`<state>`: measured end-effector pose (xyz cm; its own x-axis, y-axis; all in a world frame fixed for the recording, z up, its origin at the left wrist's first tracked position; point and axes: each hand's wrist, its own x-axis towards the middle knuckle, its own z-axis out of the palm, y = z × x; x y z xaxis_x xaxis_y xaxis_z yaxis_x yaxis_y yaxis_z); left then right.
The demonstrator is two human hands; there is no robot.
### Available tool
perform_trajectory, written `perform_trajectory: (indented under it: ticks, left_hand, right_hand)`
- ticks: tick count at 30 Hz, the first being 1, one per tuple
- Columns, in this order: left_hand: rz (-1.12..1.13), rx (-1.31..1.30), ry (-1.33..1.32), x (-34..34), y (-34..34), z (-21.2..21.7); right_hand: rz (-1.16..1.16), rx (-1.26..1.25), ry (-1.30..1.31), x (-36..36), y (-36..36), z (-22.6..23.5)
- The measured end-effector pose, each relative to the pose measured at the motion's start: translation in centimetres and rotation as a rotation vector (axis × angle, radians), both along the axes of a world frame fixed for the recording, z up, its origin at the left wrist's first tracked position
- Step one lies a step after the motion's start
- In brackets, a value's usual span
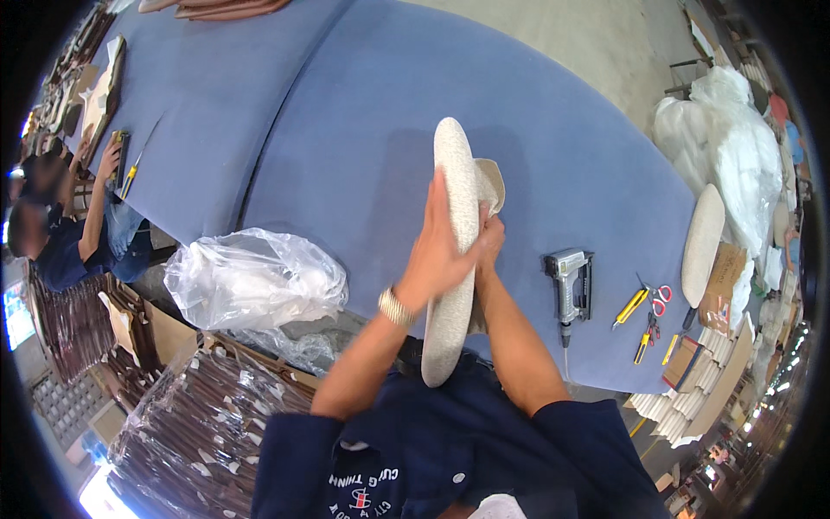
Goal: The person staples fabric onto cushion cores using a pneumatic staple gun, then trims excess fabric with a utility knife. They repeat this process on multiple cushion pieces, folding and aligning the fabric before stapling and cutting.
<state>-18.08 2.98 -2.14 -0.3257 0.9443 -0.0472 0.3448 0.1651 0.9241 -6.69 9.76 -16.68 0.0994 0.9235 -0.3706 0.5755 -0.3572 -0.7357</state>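
Padded cushion: one pale grey piece [453, 160], stood on edge above the middle of the surface [363, 164], its near end over the person's lap.
Hands: two; the left [437, 259], blurred, lay spread flat on the cushion and hid its middle; the right [491, 240] was curled on the loose fabric flap [489, 184] at its right side.
Staple gun: one [568, 281], on the right, between the right forearm and the hand tools.
Scissors: one red-handled pair [660, 299], just beside yellow-handled pliers [632, 308].
Spare cushion: one [704, 246], at the right edge.
Clear bag: one [257, 281], filling the near-left edge.
Co-worker: one person [73, 233], far left, beside one yellow-handled screwdriver [130, 180].
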Motion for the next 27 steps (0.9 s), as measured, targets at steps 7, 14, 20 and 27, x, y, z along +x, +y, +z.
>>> perform_trajectory:
  ticks: [7,14,20,27]
  left_hand:
    - [0.135,-0.331,-0.013,-8.6,13.2,0.1]
    - [0.179,-0.364,-0.091,-5.5,6.9,1.8]
    - [0.104,-0.038,-0.172,-7.4,7.7,-2.4]
    - [-0.236,-0.234,-0.295,-11.4,16.4,-2.3]
  right_hand:
    - [0.111,-0.137,-0.016,-0.9,2.6,1.4]
    - [0.031,-0.291,0.246,-6.0,9.9,5.4]
    - [0.181,-0.089,-0.056,-7.1,9.5,3.5]
    - [0.189,0.023,-0.021,-6.7,8.8,2.9]
